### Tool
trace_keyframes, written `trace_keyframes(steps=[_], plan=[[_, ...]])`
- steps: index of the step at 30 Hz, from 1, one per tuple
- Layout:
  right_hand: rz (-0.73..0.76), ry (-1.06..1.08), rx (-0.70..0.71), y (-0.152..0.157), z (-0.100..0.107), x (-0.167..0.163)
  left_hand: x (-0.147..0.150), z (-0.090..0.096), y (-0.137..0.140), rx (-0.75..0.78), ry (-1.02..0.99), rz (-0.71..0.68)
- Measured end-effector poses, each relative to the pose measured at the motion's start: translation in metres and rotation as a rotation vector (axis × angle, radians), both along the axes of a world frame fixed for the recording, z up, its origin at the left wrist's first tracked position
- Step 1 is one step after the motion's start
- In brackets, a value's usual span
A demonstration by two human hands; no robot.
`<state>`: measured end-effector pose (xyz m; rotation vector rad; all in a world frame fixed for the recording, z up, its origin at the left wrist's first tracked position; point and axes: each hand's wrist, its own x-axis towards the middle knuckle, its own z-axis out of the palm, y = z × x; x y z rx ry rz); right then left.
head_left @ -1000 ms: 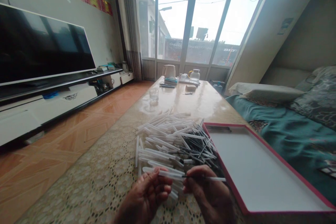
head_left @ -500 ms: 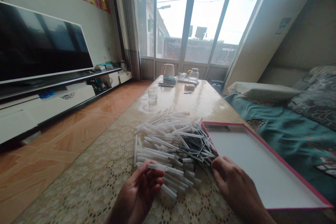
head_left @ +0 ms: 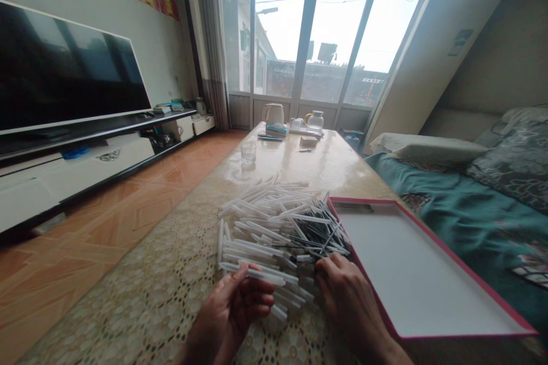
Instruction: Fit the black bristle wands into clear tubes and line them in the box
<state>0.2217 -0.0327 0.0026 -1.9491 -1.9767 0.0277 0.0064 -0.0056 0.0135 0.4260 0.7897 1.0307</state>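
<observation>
My left hand (head_left: 240,302) pinches a white, see-through pen barrel (head_left: 263,276) between thumb and fingers, its end pointing right. Close to the right side of the barrels, my right hand (head_left: 345,285) has its fingers drawn together. What its fingertips grip is hidden from me. Beyond both hands lies a spread of loose white pen barrels (head_left: 261,205). Thin black pen refills (head_left: 314,231) are heaped at the right of this spread, just past my right fingertips.
A shallow white tray (head_left: 428,274) with a pink rim lies on the right of the patterned table (head_left: 141,291). Farther back stand a drinking glass (head_left: 248,155), a kettle (head_left: 274,115) and a glass pitcher (head_left: 315,120). A sofa (head_left: 454,199) runs along the right.
My right hand has moved left, from the tray's edge toward the barrels and my left hand. My left hand still holds the pen barrel and has shifted slightly.
</observation>
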Motion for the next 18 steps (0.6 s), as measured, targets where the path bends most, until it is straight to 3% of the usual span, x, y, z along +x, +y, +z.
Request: trace_keyframes(steps=[6,10,13,18], plan=[[0.027,0.045,0.070,0.000,0.008,-0.004,0.002,0.000,-0.003,0.050,0.045,-0.007],[0.074,0.332,0.156,-0.006,0.019,-0.011,0.003,0.002,-0.004,0.050,0.072,0.004],[0.134,0.553,0.093,-0.011,0.023,-0.021,0.005,0.000,-0.004,0.053,0.092,-0.001],[0.212,0.677,0.115,-0.015,0.018,-0.034,0.006,-0.004,-0.002,0.050,0.107,-0.024]])
